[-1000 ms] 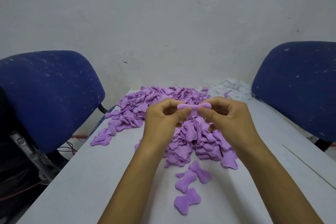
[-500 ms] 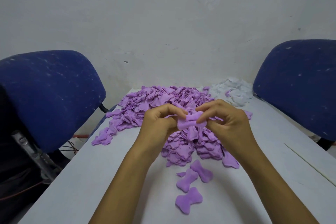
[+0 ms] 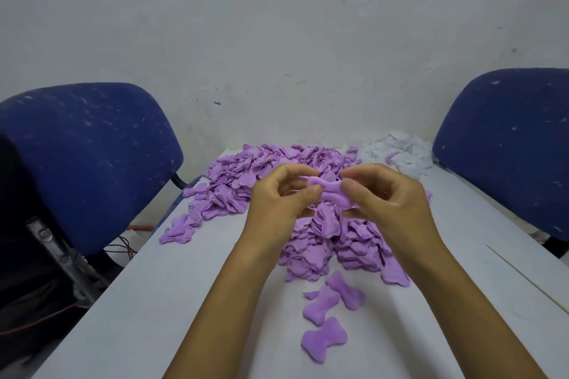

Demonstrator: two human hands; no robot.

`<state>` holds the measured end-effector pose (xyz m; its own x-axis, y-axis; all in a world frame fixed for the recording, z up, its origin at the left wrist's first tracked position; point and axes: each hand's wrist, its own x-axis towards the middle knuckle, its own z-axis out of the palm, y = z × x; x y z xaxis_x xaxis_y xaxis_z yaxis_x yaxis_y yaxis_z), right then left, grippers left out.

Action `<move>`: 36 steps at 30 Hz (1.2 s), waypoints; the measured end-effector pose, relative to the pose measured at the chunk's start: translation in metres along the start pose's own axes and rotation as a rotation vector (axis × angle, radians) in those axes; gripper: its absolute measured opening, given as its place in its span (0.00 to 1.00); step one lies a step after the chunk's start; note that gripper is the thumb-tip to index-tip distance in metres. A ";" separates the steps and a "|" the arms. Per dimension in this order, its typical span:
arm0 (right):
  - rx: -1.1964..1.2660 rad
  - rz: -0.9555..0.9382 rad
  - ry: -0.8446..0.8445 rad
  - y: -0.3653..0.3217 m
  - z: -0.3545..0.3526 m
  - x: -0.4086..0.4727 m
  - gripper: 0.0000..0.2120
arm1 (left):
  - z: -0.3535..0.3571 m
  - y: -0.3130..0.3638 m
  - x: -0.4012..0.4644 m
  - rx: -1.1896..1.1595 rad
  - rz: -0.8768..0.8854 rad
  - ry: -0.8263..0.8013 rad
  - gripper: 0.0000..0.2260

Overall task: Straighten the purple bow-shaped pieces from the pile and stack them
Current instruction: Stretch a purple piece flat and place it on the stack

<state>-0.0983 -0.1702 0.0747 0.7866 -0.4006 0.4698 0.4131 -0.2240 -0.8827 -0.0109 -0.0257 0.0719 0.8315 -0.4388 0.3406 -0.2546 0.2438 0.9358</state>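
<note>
A big pile of purple bow-shaped pieces (image 3: 261,175) covers the far middle of the grey table (image 3: 160,301). Above its near side I hold one purple bow piece (image 3: 331,192) between both hands. My left hand (image 3: 277,197) pinches its left end with thumb and fingers. My right hand (image 3: 388,197) pinches its right end. Three straightened bow pieces lie on the table nearer to me: one (image 3: 346,289) at the pile's foot, one (image 3: 320,306) partly under it, and one (image 3: 323,341) closest.
A heap of white pieces (image 3: 400,154) lies at the far right of the table. Blue chairs stand on the left (image 3: 86,160) and on the right (image 3: 508,144). A white wall closes the far end. Wires lie on the floor at the left.
Both hands lowered the held piece towards the pile, folding it between the fingers, then raised it slightly; it now shows spread out as a bow between my thumbs.
</note>
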 end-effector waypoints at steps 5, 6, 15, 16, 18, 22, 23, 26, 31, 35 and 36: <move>0.019 0.045 -0.051 -0.002 0.002 -0.001 0.09 | 0.001 0.000 -0.001 0.020 0.021 0.027 0.07; 0.005 0.050 -0.065 -0.002 0.003 -0.001 0.10 | 0.002 0.000 -0.001 0.009 0.013 -0.007 0.07; -0.048 0.077 -0.141 -0.001 -0.005 0.002 0.06 | -0.007 -0.002 0.001 0.036 0.027 -0.117 0.05; -0.059 0.104 -0.184 0.000 -0.008 0.002 0.05 | -0.011 -0.003 0.001 0.020 -0.008 -0.192 0.04; -0.082 0.135 -0.198 0.004 -0.014 0.004 0.07 | -0.020 -0.007 0.001 -0.018 -0.071 -0.258 0.06; -0.228 0.154 -0.053 0.030 -0.021 0.010 0.05 | -0.030 -0.028 0.005 0.197 -0.094 -0.017 0.09; -0.299 0.165 -0.051 0.041 -0.021 0.009 0.05 | -0.030 -0.035 0.005 0.284 -0.089 0.018 0.09; -0.550 0.183 -0.148 0.076 -0.014 0.002 0.05 | -0.021 -0.056 0.005 0.563 -0.059 -0.047 0.07; -0.904 0.053 -0.384 0.108 0.002 -0.008 0.13 | -0.012 -0.082 0.011 1.111 0.020 -0.359 0.15; -1.000 0.004 -0.391 0.117 0.006 -0.009 0.15 | -0.015 -0.092 0.015 1.142 0.010 -0.429 0.18; -1.003 -0.005 -0.370 0.118 0.006 -0.008 0.13 | -0.015 -0.093 0.016 1.153 0.014 -0.430 0.18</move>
<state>-0.0530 -0.1882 -0.0328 0.9459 -0.1412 0.2921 -0.0173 -0.9209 -0.3894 0.0338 -0.0424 -0.0111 0.6506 -0.7445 0.1497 -0.7307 -0.5600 0.3904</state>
